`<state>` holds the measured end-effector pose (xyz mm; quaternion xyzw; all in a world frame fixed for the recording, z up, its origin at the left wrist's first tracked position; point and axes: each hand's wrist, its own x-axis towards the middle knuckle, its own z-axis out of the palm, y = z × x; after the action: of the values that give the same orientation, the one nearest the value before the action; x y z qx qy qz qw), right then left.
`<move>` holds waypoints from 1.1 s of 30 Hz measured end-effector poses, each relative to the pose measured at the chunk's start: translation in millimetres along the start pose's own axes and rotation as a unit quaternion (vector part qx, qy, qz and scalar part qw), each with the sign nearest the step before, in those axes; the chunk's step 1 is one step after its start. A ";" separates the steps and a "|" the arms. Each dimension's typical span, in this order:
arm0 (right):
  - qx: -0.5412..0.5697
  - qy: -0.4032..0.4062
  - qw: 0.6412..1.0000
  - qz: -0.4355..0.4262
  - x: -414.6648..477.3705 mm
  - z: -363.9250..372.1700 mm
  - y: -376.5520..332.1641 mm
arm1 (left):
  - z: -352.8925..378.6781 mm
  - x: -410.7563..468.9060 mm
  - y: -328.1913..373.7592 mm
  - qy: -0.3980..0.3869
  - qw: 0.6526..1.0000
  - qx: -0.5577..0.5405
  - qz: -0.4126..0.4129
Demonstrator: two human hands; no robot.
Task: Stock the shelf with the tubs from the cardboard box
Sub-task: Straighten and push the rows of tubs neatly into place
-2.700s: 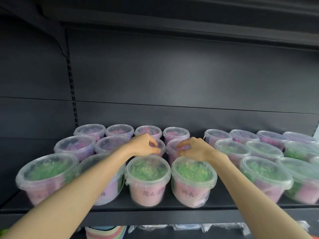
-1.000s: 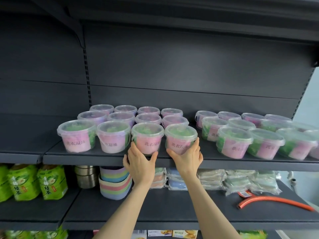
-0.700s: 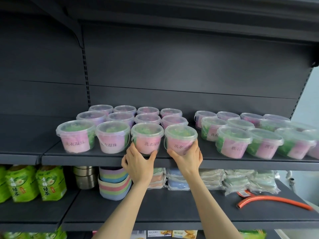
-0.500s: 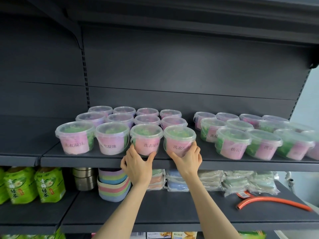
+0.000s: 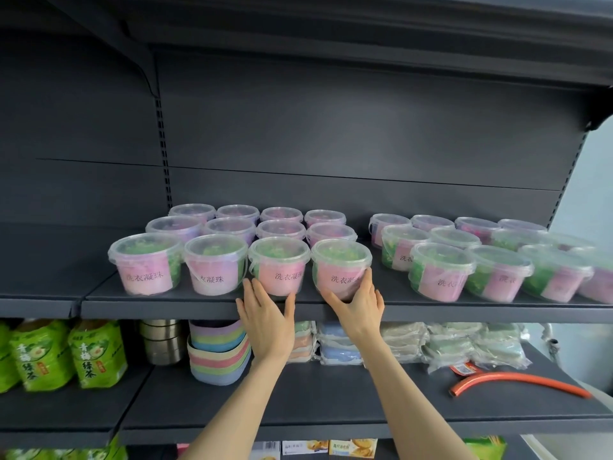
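Several clear lidded tubs with pink labels and green contents stand in rows on the dark shelf [image 5: 185, 302]. My left hand [image 5: 265, 318] cups the base of the third front tub [image 5: 280, 265], thumb and fingers spread either side. My right hand [image 5: 358, 303] wraps the lower right side of the fourth front tub [image 5: 340, 267], which rests on the shelf. A second group of tubs [image 5: 441, 270] fills the shelf to the right. The cardboard box is out of view.
Below, a lower shelf holds green tea bags [image 5: 96, 353], steel bowls [image 5: 162, 340], a stack of pastel trays [image 5: 217, 353], wrapped cloth packs [image 5: 451, 340] and an orange hose [image 5: 517, 381]. A gap separates the two tub groups.
My hands came off the lids and dropped to the front of the two tubs. My right hand has since curled further round the fourth tub's side.
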<state>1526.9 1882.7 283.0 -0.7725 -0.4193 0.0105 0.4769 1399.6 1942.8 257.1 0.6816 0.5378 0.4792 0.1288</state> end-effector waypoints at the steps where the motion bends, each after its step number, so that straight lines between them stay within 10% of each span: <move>1: -0.007 -0.009 1.000 0.001 -3.2 -2.2 0.6 | -3.2 -3.3 -1.6 -0.015 1.000 0.004 0.007; 17: -0.096 0.025 0.991 -0.093 -43.6 -148.7 46.0 | -41.1 -66.5 83.6 -0.056 0.953 0.020 0.296; 33: -0.097 0.009 0.986 -0.133 -9.8 -252.7 152.8 | 53.7 -144.5 198.2 -0.060 0.960 -0.014 0.274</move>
<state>1723.1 1662.7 303.0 -0.7523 -0.5134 -0.1009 0.4003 1568.4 1760.3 292.4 0.8284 0.3147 0.4621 0.0342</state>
